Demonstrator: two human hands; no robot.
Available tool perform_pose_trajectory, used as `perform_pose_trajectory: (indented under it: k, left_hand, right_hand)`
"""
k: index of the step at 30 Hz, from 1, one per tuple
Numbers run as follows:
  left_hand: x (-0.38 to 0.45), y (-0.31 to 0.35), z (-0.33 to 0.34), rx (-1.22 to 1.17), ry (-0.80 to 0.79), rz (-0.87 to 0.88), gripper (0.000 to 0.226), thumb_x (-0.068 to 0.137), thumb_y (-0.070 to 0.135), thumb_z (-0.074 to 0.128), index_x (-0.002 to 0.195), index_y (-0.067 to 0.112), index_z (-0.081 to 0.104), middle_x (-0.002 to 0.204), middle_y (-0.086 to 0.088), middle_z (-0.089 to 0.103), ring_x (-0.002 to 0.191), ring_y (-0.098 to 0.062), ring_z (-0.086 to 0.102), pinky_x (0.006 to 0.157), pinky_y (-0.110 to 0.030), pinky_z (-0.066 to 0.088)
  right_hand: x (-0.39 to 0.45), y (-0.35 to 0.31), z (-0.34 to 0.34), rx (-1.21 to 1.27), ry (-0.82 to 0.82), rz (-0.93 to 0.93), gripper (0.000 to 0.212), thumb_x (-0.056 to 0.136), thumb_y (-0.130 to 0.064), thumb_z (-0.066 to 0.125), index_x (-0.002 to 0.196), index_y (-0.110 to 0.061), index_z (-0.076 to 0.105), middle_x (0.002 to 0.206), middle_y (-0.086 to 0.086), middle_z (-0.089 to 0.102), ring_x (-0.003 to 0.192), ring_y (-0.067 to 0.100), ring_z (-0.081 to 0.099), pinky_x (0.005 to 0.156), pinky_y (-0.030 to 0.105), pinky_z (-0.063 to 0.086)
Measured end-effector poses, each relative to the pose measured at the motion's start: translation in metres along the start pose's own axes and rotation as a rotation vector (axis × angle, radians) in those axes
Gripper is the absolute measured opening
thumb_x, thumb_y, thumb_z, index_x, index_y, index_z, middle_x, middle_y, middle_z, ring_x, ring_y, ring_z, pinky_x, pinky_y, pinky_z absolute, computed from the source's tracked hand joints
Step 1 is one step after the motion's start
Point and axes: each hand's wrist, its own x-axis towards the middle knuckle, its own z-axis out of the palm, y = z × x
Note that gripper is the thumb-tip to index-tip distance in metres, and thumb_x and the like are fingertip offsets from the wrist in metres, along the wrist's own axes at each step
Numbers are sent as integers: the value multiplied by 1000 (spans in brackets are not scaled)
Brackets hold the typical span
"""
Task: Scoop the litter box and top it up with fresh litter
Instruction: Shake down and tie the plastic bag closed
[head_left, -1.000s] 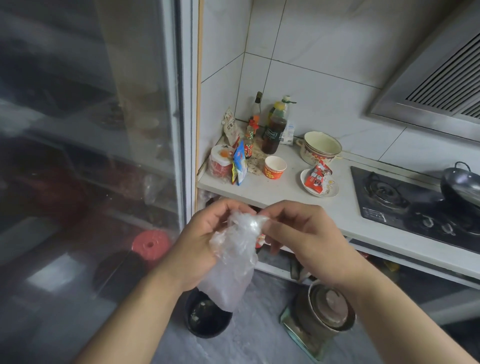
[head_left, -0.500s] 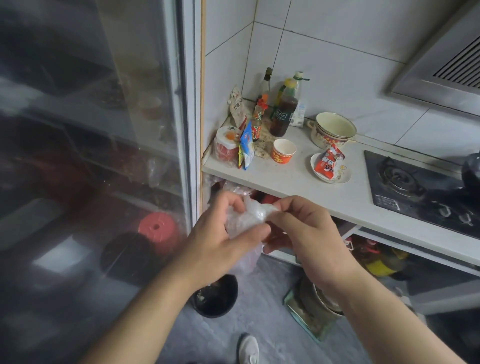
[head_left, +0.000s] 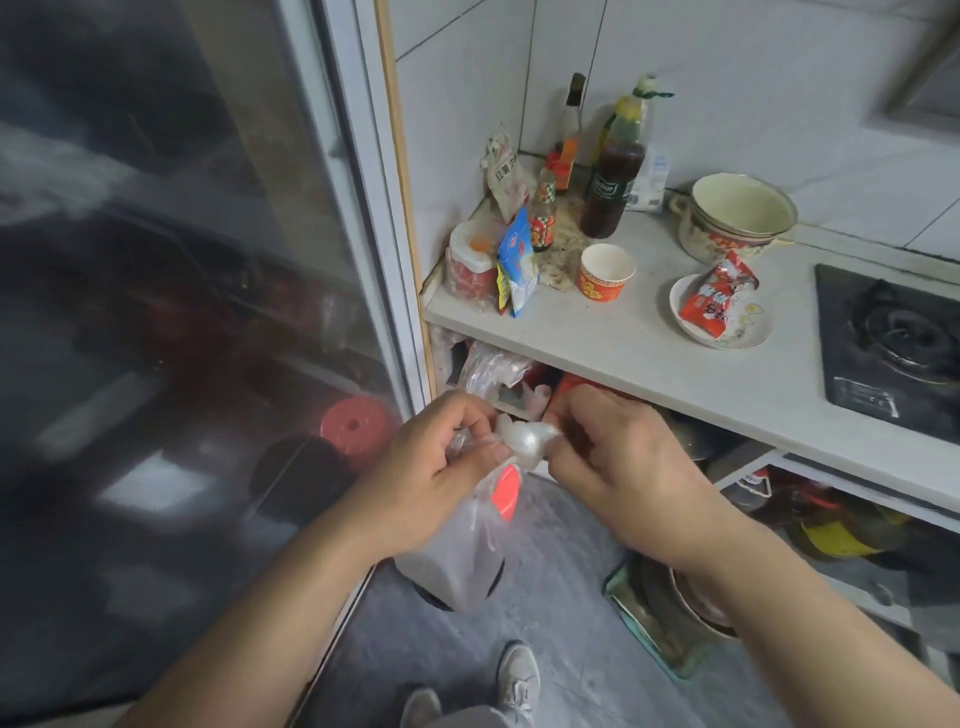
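Since the earlier frame the view has been tipping downward and the two hands have been drawing closer under the front edge of the white kitchen counter (head_left: 613, 353), bunching more plastic between them. The left hand (head_left: 441, 467) is pinching the neck of the thin, clear, crumpled plastic bag (head_left: 457, 561), and the right hand (head_left: 613, 467) is pinching the twisted top of the same bag, which is hanging over the grey floor (head_left: 566, 613). This is probably the preparing of a waste bag for scooping; no litter box is showing. The next move likely calls for rubbing the film apart to find the mouth and spreading it open. A red paper cup (head_left: 605, 273) is standing near the counter's front edge.
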Motion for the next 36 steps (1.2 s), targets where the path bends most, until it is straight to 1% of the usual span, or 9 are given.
perform_pose_trajectory:
  k: [3,6,9,13,16,20,25,31,36]
  left_hand:
    - [12,5,17,-71,14,-48,18,94,34,67,85,31,51,103,16,66,88,-31,64,80,-50,51]
    - [20,3,34,-173,97,-93,19,90,44,66,84,32,52,79,13,60,69,-20,51,68,-41,44]
    - [24,0,48,-210,123,-137,18,87,50,63,83,35,53,75,11,56,70,-9,50,67,-32,43]
    - [26,-6,51,-141,78,-193,18,95,37,67,86,28,54,78,7,66,67,-9,56,62,-33,47]
    - [27,-11,48,-4,14,-192,17,96,32,63,90,21,51,72,16,64,56,-5,56,57,-17,43]
    - [27,-31,39,107,-35,-197,18,95,41,62,89,27,52,80,1,67,64,-14,63,60,-25,48]
    - [32,-73,29,95,-67,-246,18,95,38,64,92,25,54,78,-3,68,64,-15,66,59,-26,51]
    - [30,-101,15,-17,-99,-297,20,96,40,63,90,24,51,74,-2,66,62,-10,63,60,-18,47]
    - [21,-128,2,-115,-114,-293,20,95,41,66,88,26,53,76,-7,60,61,-6,49,61,-26,40]
  right_hand:
    - [9,17,-2,156,16,76,10,89,-6,64,84,-11,58,69,-1,56,62,13,50,57,24,41]
    - [13,27,1,743,-56,365,9,94,-1,60,97,-9,62,75,6,66,66,22,59,63,36,52]
    - [11,38,9,1016,-29,506,11,96,5,54,94,0,63,73,12,65,65,22,58,60,32,50]
    - [11,62,15,754,-90,467,13,92,1,59,87,-10,65,66,3,62,60,17,55,61,35,47]
    - [16,76,15,440,-185,306,23,89,-5,65,80,-26,63,67,-12,60,59,7,51,59,22,44]
    - [28,84,20,264,-212,132,20,86,-1,65,83,-21,67,70,-20,63,63,3,57,60,10,41]
    - [33,91,63,-27,-141,-117,16,80,8,59,80,-8,55,78,1,53,68,25,50,61,38,42]
    - [40,81,97,402,-239,398,13,89,-12,65,93,-24,70,72,2,67,66,22,64,63,34,55]
    - [42,68,117,495,-183,561,16,92,-4,62,78,-8,69,66,10,69,57,26,64,57,40,55]
